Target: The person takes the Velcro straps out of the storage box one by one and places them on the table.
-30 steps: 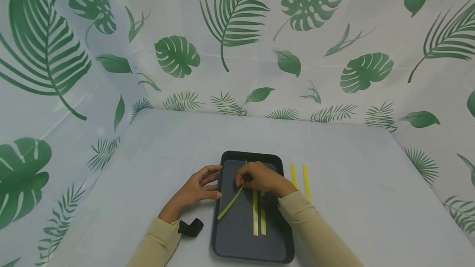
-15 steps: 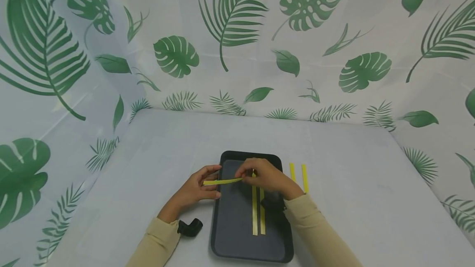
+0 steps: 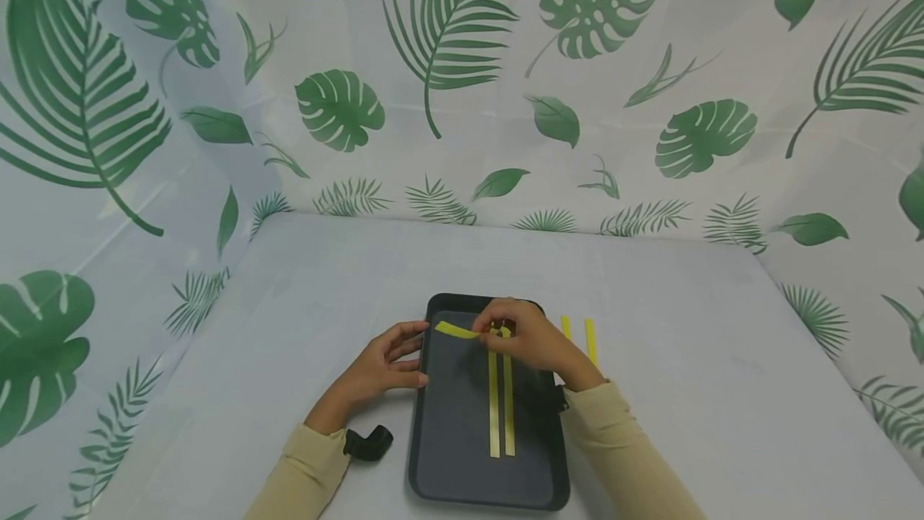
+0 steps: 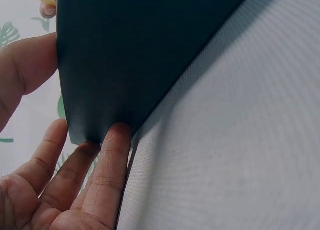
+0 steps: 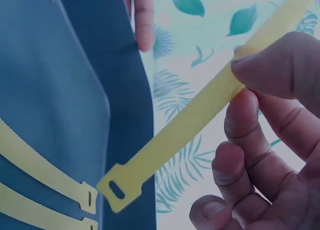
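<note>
My right hand (image 3: pixel 525 337) pinches a yellow hook-and-loop cable tie (image 5: pixel 172 132) between thumb and fingertips, above the far part of a dark tray (image 3: pixel 458 448). The right wrist view shows the tie's slotted head end hanging below the pinch; its other end runs up past the thumb. Two matching ties, a left one (image 3: pixel 494 412) and a right one (image 3: pixel 508 414), lie lengthwise and side by side on the tray floor. My left hand (image 3: pixel 382 366) rests against the tray's left side, its fingers extended along the outer wall (image 4: pixel 110 79).
Two more yellow ties, a nearer one (image 3: pixel 566 327) and a farther one (image 3: pixel 591 342), lie on the white table (image 3: pixel 693 392) right of the tray, partly behind my right arm. A leaf-patterned cloth (image 3: pixel 491 151) stands behind and at both sides.
The held tie has swung from slanting toward the near left to pointing left and slightly away, over the tray's far end. My right hand has shifted slightly right and away. My left hand stays put.
</note>
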`<action>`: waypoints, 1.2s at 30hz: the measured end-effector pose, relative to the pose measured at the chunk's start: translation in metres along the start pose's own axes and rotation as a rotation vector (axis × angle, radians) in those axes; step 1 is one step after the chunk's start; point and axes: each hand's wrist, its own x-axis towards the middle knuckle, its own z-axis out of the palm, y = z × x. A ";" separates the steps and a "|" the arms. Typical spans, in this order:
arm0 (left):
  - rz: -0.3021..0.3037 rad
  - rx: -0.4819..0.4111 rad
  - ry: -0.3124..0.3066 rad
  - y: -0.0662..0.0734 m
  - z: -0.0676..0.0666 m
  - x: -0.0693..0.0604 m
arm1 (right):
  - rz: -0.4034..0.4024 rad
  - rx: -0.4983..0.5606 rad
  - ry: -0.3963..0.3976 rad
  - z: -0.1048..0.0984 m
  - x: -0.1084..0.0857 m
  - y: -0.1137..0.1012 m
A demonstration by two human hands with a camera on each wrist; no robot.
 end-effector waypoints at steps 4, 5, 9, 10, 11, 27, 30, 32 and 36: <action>0.008 -0.006 -0.005 0.000 0.000 0.000 | 0.004 0.035 0.026 0.000 -0.003 0.000; 0.009 -0.007 -0.007 -0.001 0.000 0.000 | 0.008 0.037 0.031 -0.001 -0.004 0.001; 0.016 -0.016 -0.017 -0.001 -0.001 0.001 | 0.006 0.056 0.046 -0.003 -0.009 0.003; 0.019 -0.018 -0.019 -0.001 -0.001 0.001 | 0.006 0.062 0.048 -0.003 -0.010 0.003; 0.021 -0.018 -0.020 -0.001 -0.001 0.001 | 0.005 0.075 0.050 -0.004 -0.012 0.003; 0.024 -0.020 -0.022 -0.002 -0.002 0.001 | 0.076 0.328 0.121 -0.005 -0.033 0.005; 0.024 -0.017 -0.025 -0.002 -0.002 0.000 | 0.083 0.357 0.152 -0.005 -0.037 0.007; 0.025 -0.016 -0.026 -0.002 -0.002 0.000 | 0.086 0.367 0.172 -0.006 -0.041 0.009; 0.022 -0.008 -0.021 -0.002 -0.002 0.000 | 0.109 0.400 0.207 -0.008 -0.047 0.011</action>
